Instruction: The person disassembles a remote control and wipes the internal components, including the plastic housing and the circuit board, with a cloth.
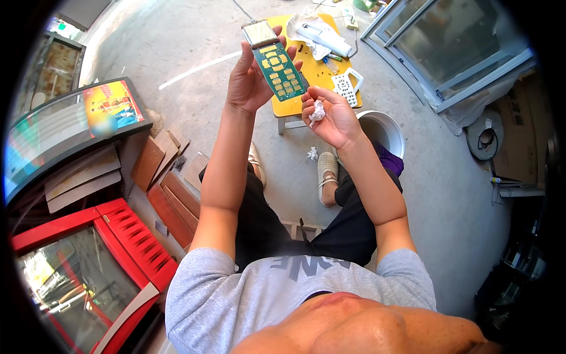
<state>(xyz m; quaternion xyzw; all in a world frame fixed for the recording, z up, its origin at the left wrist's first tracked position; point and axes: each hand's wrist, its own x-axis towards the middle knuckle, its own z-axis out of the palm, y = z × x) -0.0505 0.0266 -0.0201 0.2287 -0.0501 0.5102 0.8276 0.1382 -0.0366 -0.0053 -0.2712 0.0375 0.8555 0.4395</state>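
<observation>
My left hand (pixel 246 85) grips a green circuit board (pixel 280 72) with gold-coloured button contacts, thumb at its left edge and fingers behind. A small pale display (pixel 259 33) sits at the board's upper end. Below the board's lower right corner, my right hand (pixel 336 123) is turned palm up, its fingers curled round a crumpled white tissue (pixel 317 111). Its fingertips are close to that corner; whether they touch it I cannot tell. Beyond, on a small yellow table (pixel 286 108), lie a white rubber keypad (pixel 344 87) and a white plastic frame (pixel 356 78).
A white casing (pixel 324 39) lies on the table's far part, with pens (pixel 333 58) and small dark bits nearby. A white bucket (pixel 386 130) stands right of the table. Another crumpled tissue (pixel 312 153) is on the floor. Wooden boards (pixel 171 200) and a red-framed cabinet (pixel 132 242) stand left.
</observation>
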